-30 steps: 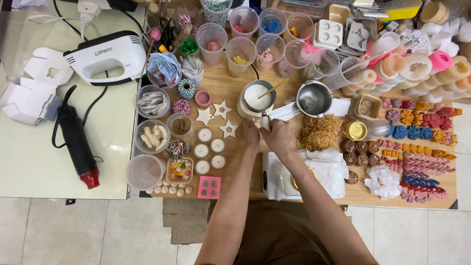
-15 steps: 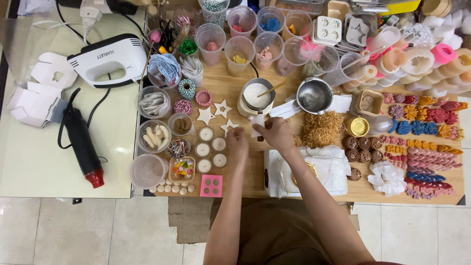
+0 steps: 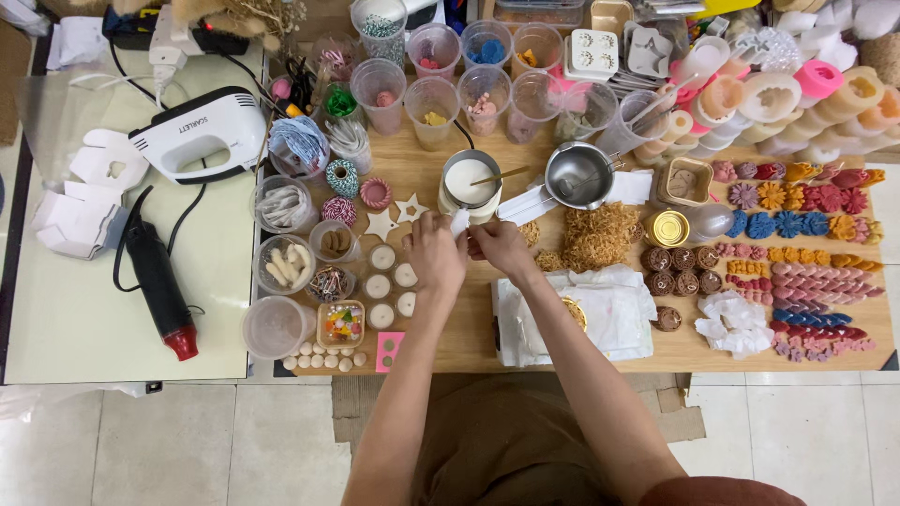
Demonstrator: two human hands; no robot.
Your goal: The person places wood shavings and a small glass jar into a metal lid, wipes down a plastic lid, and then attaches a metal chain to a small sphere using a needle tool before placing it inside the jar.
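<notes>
Both hands, left hand (image 3: 436, 255) and right hand (image 3: 500, 245), pinched on small white piece (image 3: 459, 223).

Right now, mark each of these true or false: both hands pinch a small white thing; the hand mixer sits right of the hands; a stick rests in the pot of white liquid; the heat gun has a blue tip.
1. The left hand and right hand meet at a small white piece. True.
2. The hand mixer sits right of the hands. False: it lies to their left.
3. A stick rests in the pot of white liquid. True.
4. The heat gun has a blue tip. False: the tip is red.
</notes>
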